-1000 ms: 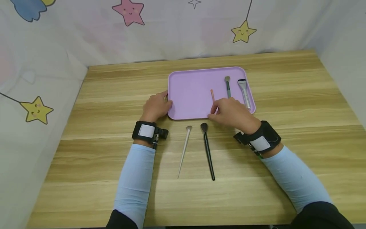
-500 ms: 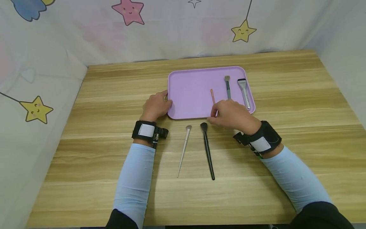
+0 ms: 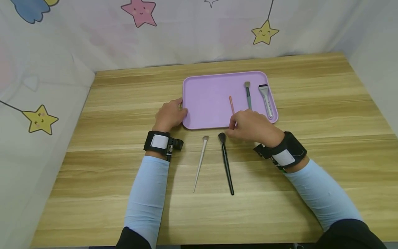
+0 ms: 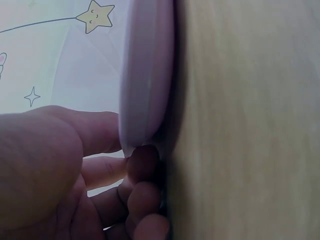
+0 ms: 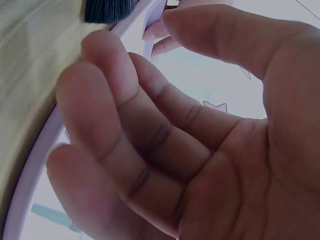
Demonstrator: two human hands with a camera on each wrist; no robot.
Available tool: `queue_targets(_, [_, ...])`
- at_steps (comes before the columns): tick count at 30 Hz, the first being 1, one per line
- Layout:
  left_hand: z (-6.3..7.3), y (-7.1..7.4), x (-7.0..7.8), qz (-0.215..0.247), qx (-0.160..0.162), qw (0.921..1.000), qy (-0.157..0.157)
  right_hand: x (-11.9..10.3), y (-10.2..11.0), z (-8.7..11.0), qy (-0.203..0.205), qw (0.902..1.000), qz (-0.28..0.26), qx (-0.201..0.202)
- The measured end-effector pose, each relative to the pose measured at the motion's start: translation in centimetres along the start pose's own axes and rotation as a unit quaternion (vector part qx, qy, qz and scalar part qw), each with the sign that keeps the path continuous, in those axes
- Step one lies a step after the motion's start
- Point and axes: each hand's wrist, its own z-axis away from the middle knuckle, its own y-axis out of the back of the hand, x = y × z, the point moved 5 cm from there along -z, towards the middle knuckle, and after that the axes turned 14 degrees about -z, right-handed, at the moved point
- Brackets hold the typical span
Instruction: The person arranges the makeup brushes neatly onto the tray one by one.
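In the head view my left hand (image 3: 169,116) grips the left rim of a lilac tray (image 3: 208,100), thumb on top; the left wrist view shows the other fingers curled at its edge. My right hand (image 3: 253,128) hovers over the tray's near right edge. Its fingers are loosely bent in the right wrist view, thumb apart, nothing between them. Just beyond it lies a slim orange stick (image 3: 231,104), its near end hidden by the hand. Beside that, on the tray, lie a green-handled makeup brush (image 3: 248,95), partly covered, and a flat silver brush (image 3: 266,102).
On the wooden table (image 3: 118,110), in front of the tray, lie a thin white makeup brush (image 3: 200,164) and a black makeup brush (image 3: 226,164). The black bristles (image 5: 107,10) also show in the right wrist view. A curtain with printed stars (image 3: 141,13) hangs behind.
My right hand has drawn back slightly towards me, uncovering a little more of the orange stick and the green-handled brush. The left hand stays on the tray rim.
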Motion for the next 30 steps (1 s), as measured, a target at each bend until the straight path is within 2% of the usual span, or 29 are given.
queue_targets(8, [0.0,0.0,0.0,-0.001,0.002,1.0,0.002,-0.3,-0.3,0.2,-0.004,0.9998,-0.002,-0.018])
queue_targets(30, [0.0,0.1,0.1,-0.003,-0.008,1.0,0.002,-0.2,-1.2,0.4,-0.026,0.9964,0.035,-0.073])
